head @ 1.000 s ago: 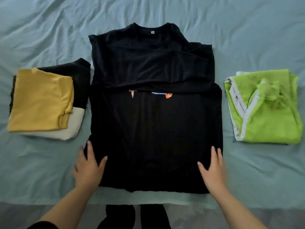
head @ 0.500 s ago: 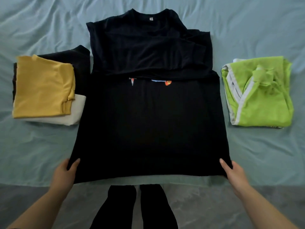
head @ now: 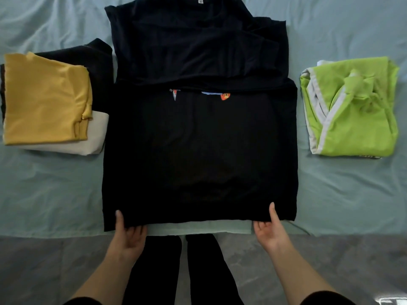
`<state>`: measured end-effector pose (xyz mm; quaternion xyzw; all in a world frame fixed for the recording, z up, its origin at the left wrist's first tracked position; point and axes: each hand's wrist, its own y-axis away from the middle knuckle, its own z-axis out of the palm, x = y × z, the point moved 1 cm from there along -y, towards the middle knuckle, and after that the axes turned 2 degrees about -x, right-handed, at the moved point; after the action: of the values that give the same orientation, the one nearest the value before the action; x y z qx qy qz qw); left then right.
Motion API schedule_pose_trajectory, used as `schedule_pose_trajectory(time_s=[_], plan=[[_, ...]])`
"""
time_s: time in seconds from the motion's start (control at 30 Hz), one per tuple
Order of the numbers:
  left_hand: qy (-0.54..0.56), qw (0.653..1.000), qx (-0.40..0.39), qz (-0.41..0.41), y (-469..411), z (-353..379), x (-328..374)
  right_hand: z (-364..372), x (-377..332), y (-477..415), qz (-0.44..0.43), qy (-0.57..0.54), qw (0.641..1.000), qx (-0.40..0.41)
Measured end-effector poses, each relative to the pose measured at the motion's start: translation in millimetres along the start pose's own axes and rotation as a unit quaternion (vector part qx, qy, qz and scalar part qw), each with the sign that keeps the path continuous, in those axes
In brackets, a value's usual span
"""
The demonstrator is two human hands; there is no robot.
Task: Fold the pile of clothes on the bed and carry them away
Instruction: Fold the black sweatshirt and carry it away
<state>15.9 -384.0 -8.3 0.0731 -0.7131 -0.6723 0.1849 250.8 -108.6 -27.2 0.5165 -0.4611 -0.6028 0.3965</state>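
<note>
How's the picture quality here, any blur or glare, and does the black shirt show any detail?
Head view: light soft and even, no hard shadows; the black shirt reads almost flat, folds lost in the dark; slight softness, though the left hand and right hand gripping its hem look clear; small glare on the floor, bottom right.

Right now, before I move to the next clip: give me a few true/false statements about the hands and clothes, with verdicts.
1. The left hand and right hand both grip the black shirt at its near hem. True.
2. The yellow top lies to the right of the black shirt. False: it lies to the left, on top of a folded stack.
3. The green top lies on the sheet, apart from the black shirt. True.
4. The green top is stacked on the yellow top. False: they lie on opposite sides of the black shirt.
</note>
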Motion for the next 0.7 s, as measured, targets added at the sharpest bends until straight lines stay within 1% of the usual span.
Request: schedule_pose_trajectory(time_s=[0.03,0.13,0.2,0.27,0.37,0.47,0.53,0.57,0.6,0.63,0.67,0.7], plan=[[-0.005,1.000,-0.002,-0.006,-4,-1,-2,1,0,-1,0.001,-0.004,1.000,0.006],[-0.042,0.998,0.050,-0.001,-12,-21,5,-18,-6,1,-0.003,0.021,0.999,0.049],[-0.062,0.995,0.078,-0.004,-10,-40,12,-35,-10,5,0.010,0.052,0.997,0.061],[-0.081,0.994,0.073,-0.021,-10,-51,16,-42,-12,9,0.017,0.066,0.996,0.063],[-0.097,0.992,0.065,-0.038,-6,-48,14,-39,-12,16,0.016,0.088,0.995,0.051],[-0.084,0.994,0.062,-0.012,12,-30,11,-35,-15,23,-0.002,0.118,0.991,0.060],[-0.079,0.994,0.062,0.032,27,-11,14,-23,-22,30,-0.076,0.154,0.978,0.118],[-0.082,0.993,0.060,0.057,35,1,17,-11,-30,36,-0.133,0.196,0.959,0.154],[-0.086,0.992,0.053,0.078,44,16,22,4,-40,42,-0.192,0.230,0.939,0.169],[-0.091,0.990,0.044,0.096,51,31,28,23,-52,49,-0.244,0.242,0.924,0.165],[-0.092,0.989,0.034,0.107,56,47,36,41,-63,53,-0.280,0.237,0.919,0.147],[-0.086,0.989,0.020,0.116,60,64,46,61,-76,54,-0.297,0.225,0.920,0.123]])
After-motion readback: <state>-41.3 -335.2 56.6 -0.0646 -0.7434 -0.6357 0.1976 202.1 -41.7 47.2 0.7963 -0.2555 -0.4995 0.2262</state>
